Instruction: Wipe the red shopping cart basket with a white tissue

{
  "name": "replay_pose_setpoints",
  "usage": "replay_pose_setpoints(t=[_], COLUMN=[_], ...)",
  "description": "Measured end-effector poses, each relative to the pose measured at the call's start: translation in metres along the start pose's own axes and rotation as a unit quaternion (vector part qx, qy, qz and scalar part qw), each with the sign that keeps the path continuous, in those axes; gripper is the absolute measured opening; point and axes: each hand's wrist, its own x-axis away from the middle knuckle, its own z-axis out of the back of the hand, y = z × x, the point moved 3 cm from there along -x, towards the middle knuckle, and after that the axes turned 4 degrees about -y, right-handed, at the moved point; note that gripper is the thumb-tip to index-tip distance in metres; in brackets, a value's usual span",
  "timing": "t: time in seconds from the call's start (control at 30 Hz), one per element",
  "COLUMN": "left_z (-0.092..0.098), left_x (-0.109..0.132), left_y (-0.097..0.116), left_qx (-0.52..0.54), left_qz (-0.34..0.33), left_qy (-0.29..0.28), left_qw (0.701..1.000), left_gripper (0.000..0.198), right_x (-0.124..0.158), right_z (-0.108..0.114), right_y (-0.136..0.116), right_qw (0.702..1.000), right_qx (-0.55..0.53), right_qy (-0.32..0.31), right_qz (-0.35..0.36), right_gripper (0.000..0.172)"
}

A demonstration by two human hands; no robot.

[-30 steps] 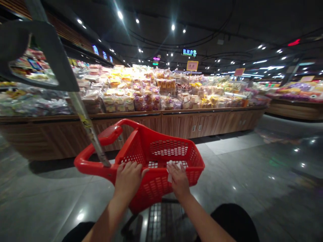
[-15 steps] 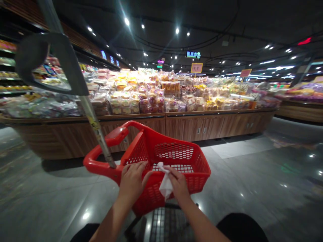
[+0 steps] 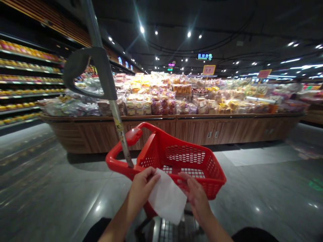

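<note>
A white tissue (image 3: 168, 198) hangs spread out over the near side of the red shopping cart (image 3: 214, 179). My left hand (image 3: 143, 185) pinches its upper left corner between thumb and fingers. Close to the tissue's right edge is my right hand (image 3: 196, 195), fingers stretched out and slightly blurred; it does not grip the cloth. Behind both hands, the cart's basket shows its perforated walls and bare grid bottom. A metal pole with a grey handle (image 3: 107, 74) leans upright against the cart's handlebar (image 3: 113, 161).
A long wooden display counter (image 3: 194, 129) heaped with bagged baked goods (image 3: 161, 97) stands beyond the cart. Stocked shelves (image 3: 27, 80) line the left. Price signs (image 3: 209, 70) rise above the goods. Grey tiled floor (image 3: 264, 195) spreads to the right.
The tissue was bunched in my right hand and is now unfolded, held by my left hand. My right hand has let go. The view has turned left, so the cart sits further right.
</note>
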Motion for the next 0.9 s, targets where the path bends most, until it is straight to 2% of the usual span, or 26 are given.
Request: replay_pose_setpoints(t=[0.07, 0.17, 0.27, 0.37, 0.4, 0.47, 0.53, 0.57, 0.67, 0.77, 0.83, 0.9], left_z=[0.005, 0.007, 0.008, 0.017, 0.024, 0.042, 0.059, 0.064, 0.07, 0.064, 0.059, 0.059], left_x=[-0.01, -0.032, -0.047, -0.038, -0.029, -0.009, 0.006, 0.01, 0.011, 0.004, -0.001, -0.006], left_y=[0.013, 0.027, 0.026, 0.015, 0.01, 0.001, -0.01, -0.015, -0.03, -0.04, -0.043, -0.045], left_qx=[-0.117, -0.284, -0.332, -0.336, -0.334, -0.326, -0.347, -0.363, -0.376, -0.383, -0.416, -0.449], left_qz=[-0.067, -0.177, -0.206, -0.222, -0.234, -0.279, -0.275, -0.262, -0.208, -0.172, -0.161, -0.146], left_qy=[-0.009, -0.007, 0.017, 0.073, 0.105, 0.204, 0.28, 0.299, 0.309, 0.318, 0.301, 0.271], left_qw=[0.991, 0.942, 0.92, 0.912, 0.907, 0.88, 0.852, 0.843, 0.848, 0.85, 0.843, 0.838], left_gripper=[0.019, 0.018, 0.018, 0.018, 0.018, 0.017, 0.022, 0.025, 0.035, 0.049, 0.047, 0.037], right_x=[-0.001, -0.01, -0.028, -0.043, -0.046, -0.046, -0.043, -0.041, -0.042, -0.05, -0.055, -0.056], right_z=[0.0, -0.029, -0.06, -0.069, -0.065, -0.051, -0.037, -0.033, -0.039, -0.069, -0.086, -0.089], right_y=[-0.012, -0.017, 0.001, 0.024, 0.029, 0.033, 0.032, 0.031, 0.029, 0.031, 0.032, 0.033], right_qw=[0.984, 0.919, 0.848, 0.796, 0.79, 0.789, 0.792, 0.793, 0.794, 0.793, 0.792, 0.79], right_qx=[0.142, 0.314, 0.438, 0.517, 0.526, 0.53, 0.528, 0.527, 0.522, 0.514, 0.511, 0.513], right_qy=[0.022, -0.046, -0.09, -0.095, -0.093, -0.084, -0.07, -0.063, -0.053, -0.074, -0.086, -0.089], right_qz=[0.101, 0.234, 0.286, 0.3, 0.301, 0.3, 0.299, 0.3, 0.307, 0.317, 0.322, 0.324], right_gripper=[0.027, 0.028, 0.041, 0.04, 0.037, 0.034, 0.033, 0.032, 0.032, 0.032, 0.032, 0.032])
